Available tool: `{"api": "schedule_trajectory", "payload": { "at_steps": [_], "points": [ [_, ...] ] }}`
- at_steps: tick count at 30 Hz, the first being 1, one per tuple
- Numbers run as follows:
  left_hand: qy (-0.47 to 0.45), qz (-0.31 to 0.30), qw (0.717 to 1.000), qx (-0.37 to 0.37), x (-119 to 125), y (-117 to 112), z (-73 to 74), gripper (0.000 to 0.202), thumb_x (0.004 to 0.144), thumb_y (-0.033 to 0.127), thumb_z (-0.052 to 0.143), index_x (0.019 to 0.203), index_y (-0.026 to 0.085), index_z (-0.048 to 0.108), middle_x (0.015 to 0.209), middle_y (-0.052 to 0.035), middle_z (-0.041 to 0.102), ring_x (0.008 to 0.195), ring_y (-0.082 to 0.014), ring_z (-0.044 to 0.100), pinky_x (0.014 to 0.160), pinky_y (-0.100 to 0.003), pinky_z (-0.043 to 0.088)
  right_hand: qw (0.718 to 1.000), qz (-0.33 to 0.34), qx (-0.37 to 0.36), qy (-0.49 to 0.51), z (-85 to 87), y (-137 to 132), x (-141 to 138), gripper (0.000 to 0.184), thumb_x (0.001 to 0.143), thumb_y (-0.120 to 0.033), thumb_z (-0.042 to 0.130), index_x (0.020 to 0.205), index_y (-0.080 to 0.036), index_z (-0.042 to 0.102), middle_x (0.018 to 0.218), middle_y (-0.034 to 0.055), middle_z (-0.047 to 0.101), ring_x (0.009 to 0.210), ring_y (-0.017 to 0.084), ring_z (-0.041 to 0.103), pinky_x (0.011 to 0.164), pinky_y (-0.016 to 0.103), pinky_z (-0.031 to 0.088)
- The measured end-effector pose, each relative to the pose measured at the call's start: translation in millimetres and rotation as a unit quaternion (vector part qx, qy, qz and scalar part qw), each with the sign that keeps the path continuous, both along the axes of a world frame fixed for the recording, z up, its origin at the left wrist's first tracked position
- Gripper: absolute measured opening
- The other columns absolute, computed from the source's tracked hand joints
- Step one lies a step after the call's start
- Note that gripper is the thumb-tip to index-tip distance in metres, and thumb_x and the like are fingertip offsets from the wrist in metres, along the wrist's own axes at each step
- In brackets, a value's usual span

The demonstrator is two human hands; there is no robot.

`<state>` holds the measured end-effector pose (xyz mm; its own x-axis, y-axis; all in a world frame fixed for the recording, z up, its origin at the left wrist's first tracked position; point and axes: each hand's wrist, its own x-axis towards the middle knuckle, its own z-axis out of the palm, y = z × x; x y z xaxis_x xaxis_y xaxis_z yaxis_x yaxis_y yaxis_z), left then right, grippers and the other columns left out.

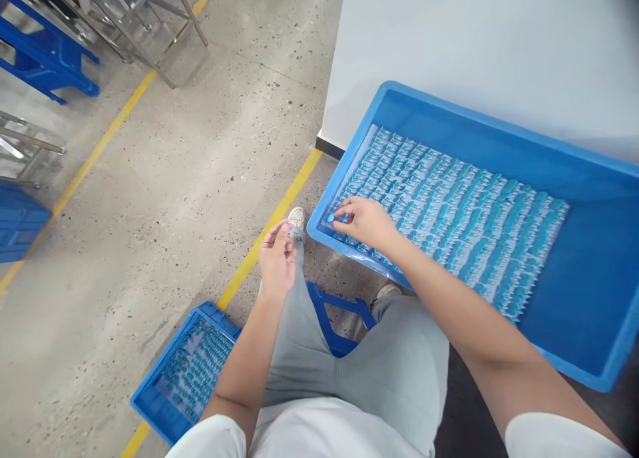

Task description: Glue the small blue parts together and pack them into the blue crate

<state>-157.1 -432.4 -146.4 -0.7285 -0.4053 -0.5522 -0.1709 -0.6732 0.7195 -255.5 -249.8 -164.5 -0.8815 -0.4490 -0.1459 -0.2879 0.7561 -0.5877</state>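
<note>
My right hand (363, 222) is over the left end of a large blue plastic tray (574, 311), pinching a small light-blue piece (330, 218) between thumb and fingertips. Under and beyond that hand, rows of small blue pieces (459, 218) stand packed on a pale sheet inside the tray. My left hand (277, 255) is raised to the left of the tray, apart from it, with thumb and fingertips pressed together. Whatever lies between those fingertips is too small to make out.
A smaller blue crate (150, 405) with similar pieces sits on the floor at lower left. Blue stools (44, 52) and metal stool legs (150, 38) stand at upper left. A white surface (474, 38) lies behind the tray. Yellow lines (269, 231) cross the floor.
</note>
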Motion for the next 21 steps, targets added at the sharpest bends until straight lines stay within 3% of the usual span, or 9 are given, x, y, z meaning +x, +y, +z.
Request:
{"api": "schedule_trajectory", "payload": {
  "at_steps": [3, 7, 21],
  "points": [
    [-0.011, 0.021, 1.0, 0.002, 7, -15, -10.5, 0.028, 0.066, 0.028, 0.082, 0.09, 0.017, 0.072, 0.085, -0.0014, 0.064, 0.05, 0.0002, 0.041, 0.037, -0.012, 0.024, 0.991, 0.023, 0.13, -0.003, -18.2, -5, -1, 0.02, 0.079, -0.039, 0.065, 0.089, -0.026, 0.077, 0.099, 0.0047, 0.069, 0.09, 0.021, 0.064, 0.075, 0.028, 0.046],
    [-0.012, 0.026, 1.0, -0.004, 14, -26, -21.1, 0.025, 0.066, 0.028, 0.082, 0.085, 0.016, 0.071, 0.08, -0.0005, 0.062, 0.047, 0.0003, 0.038, 0.035, -0.011, 0.023, 0.971, 0.067, 0.22, -0.06, -30.2, -15, 1, 0.027, 0.083, -0.041, 0.059, 0.1, -0.028, 0.075, 0.101, 0.0082, 0.072, 0.096, 0.025, 0.065, 0.079, 0.031, 0.047],
    [-0.012, 0.02, 1.0, -0.018, 15, -30, -24.6, 0.025, 0.066, 0.027, 0.082, 0.084, 0.016, 0.069, 0.078, 0.0002, 0.06, 0.048, -0.0004, 0.038, 0.036, -0.012, 0.023, 0.953, 0.069, 0.278, -0.097, -39.6, -28, 0, 0.036, 0.087, -0.043, 0.055, 0.103, -0.017, 0.074, 0.098, 0.0165, 0.072, 0.095, 0.029, 0.068, 0.083, 0.035, 0.051]
  ]
}}
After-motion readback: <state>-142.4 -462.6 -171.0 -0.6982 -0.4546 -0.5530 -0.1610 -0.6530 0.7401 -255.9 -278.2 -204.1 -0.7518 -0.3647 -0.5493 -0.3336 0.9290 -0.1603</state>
